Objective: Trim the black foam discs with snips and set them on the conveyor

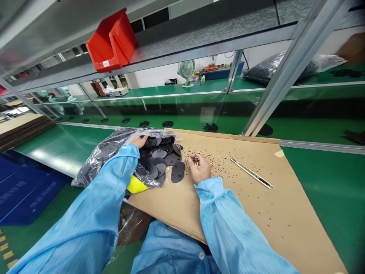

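As your right hand (pixel 200 170) pinches a small dark piece (pixel 196 160), too small to identify, at 12 o'clock, your open left hand (pixel 140 142) rests at the mouth of a plastic bag (pixel 108 156), at 11 o'clock, beside thin, light, flexible-looking black discs (pixel 164 158); grip these by the edge.

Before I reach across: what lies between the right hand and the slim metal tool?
Small black bits scattered on the brown cardboard, in the head view.

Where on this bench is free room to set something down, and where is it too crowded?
Free patches: the green bench mat right of the cardboard sheet, and the cardboard's lower right, below the long metal tweezers, with few black specks. Crowded: around the left hand and right hand, with the plastic bag of black discs.
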Tool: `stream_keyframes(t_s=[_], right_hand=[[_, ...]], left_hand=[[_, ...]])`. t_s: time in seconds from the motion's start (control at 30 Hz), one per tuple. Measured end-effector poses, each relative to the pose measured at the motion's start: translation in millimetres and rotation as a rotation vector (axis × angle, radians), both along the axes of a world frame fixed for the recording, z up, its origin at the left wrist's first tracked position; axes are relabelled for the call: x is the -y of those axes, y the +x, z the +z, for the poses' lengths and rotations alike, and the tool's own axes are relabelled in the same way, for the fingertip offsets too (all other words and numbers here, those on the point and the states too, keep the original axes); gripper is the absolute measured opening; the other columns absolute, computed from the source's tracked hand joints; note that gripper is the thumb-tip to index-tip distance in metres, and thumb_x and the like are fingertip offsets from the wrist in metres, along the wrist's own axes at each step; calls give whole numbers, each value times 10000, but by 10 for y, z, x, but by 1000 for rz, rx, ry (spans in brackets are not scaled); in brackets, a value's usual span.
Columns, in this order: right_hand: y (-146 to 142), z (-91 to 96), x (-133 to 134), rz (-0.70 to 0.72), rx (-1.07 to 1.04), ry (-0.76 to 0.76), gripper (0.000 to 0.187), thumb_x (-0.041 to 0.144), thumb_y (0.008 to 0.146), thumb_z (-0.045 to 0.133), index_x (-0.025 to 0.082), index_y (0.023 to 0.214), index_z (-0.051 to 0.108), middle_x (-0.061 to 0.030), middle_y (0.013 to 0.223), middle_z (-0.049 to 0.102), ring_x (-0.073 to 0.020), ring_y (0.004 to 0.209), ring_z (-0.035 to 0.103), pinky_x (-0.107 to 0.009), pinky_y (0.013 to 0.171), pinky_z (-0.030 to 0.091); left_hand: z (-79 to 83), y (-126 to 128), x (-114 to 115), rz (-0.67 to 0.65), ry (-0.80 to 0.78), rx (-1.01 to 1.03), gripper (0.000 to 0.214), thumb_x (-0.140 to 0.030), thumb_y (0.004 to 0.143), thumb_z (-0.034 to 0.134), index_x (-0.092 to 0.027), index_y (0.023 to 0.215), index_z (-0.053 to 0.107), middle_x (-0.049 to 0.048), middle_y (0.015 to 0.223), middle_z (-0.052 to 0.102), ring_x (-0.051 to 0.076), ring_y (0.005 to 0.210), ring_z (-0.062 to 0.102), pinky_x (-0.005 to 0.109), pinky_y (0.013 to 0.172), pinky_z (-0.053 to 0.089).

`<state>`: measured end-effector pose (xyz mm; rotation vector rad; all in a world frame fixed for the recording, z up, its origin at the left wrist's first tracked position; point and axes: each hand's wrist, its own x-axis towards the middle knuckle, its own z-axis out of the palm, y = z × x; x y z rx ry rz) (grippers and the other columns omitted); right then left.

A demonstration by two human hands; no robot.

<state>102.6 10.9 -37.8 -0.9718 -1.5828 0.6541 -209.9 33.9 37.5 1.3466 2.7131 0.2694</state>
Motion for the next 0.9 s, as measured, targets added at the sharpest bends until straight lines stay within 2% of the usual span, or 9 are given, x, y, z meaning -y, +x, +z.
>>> stream_keyframes(t_s=[0.1, 0.27, 0.5, 0.63, 0.7, 0.77, 0.87, 0.9], right_hand=[[1, -2, -3, 4, 0, 12, 189, 357, 817, 549, 198, 887, 624, -58, 826, 660, -210, 753, 623, -353, 744, 507], [6, -3, -3, -14, 38, 7, 196, 364, 819, 560, 199, 894, 633, -62, 846, 665, -216, 761, 619, -359, 746, 503], [3, -43, -30, -15, 41, 17, 223, 391, 811, 571, 198, 901, 638, -65, 843, 669, -217, 740, 612, -358, 723, 503], [19, -34, -27, -16, 40, 6, 238, 412, 814, 576, 196, 893, 638, -61, 827, 663, -209, 725, 609, -343, 708, 500], [30, -20, -19, -24, 34, 0, 241, 412, 813, 578, 194, 897, 638, -57, 817, 660, -204, 712, 606, -339, 702, 501], [35, -5, -9, -23, 28, 0, 235, 402, 812, 578, 192, 898, 640, -57, 811, 659, -201, 706, 605, -337, 703, 503], [27, 8, -1, -7, 28, 3, 218, 379, 815, 572, 189, 899, 639, -61, 823, 663, -202, 715, 609, -344, 720, 506], [22, 10, 1, -5, 28, 5, 212, 372, 816, 569, 190, 900, 638, -62, 828, 663, -203, 722, 611, -349, 729, 506]], left_hand=[[-104, 81, -78, -12, 11, 18, 801, -746, 827, 294, -169, 1328, 531, 151, 1321, 568, 336, 1212, 528, 420, 1012, 388], [-289, 495, -98, -135, 177, -17, 724, -738, 816, 356, -233, 1293, 559, 119, 1344, 540, 309, 1243, 487, 410, 1048, 351], [-305, 1081, 112, -411, 340, -24, 572, -631, 818, 502, -256, 1239, 596, 82, 1360, 505, 286, 1268, 436, 432, 1086, 334], [-303, 1378, 225, -575, 381, 101, 606, -598, 801, 557, -202, 1258, 582, 112, 1405, 465, 263, 1315, 406, 385, 1117, 323], [-271, 1386, 289, -562, 387, 140, 634, -595, 807, 553, -176, 1283, 556, 130, 1408, 461, 249, 1329, 398, 369, 1125, 314], [-220, 1242, 360, -455, 357, 118, 644, -599, 815, 537, -170, 1294, 539, 138, 1416, 456, 259, 1344, 382, 396, 1127, 304], [-144, 771, 466, -195, 177, 54, 680, -626, 808, 518, -171, 1313, 513, 163, 1425, 448, 332, 1351, 365, 496, 1099, 305], [-127, 581, 498, -110, 95, 62, 683, -631, 812, 502, -170, 1316, 509, 173, 1390, 488, 350, 1322, 404, 509, 1084, 318]])
